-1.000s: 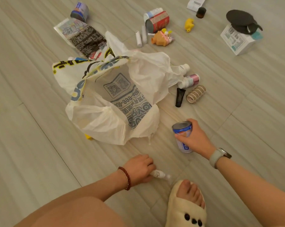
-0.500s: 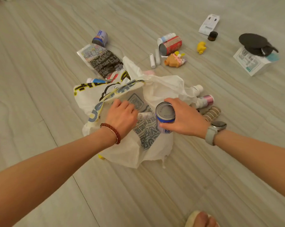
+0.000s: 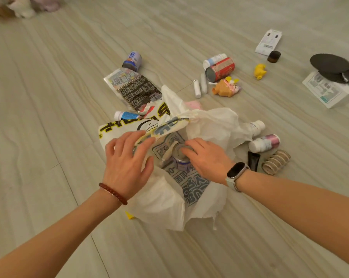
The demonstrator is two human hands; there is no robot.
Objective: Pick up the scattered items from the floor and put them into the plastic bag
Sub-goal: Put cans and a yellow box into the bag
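Inside the plastic bag (image 3: pixel 161 205) lie 1 blue can (image 3: pixel 180 157) and a small tube (image 3: pixel 168 152); both hands, left (image 3: pixel 127 161) and right (image 3: pixel 206 158), hover released. Many items, like the red can (image 3: pixel 220 69), remain on the floor (image 3: pixel 49 117).

Warm, dim, even indoor light; shadows soft and faint; wide-angle bending at edges; slight blur throughout.

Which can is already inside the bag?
The blue can under the right hand, inside the plastic bag. The red can and other blue can lie on the floor.
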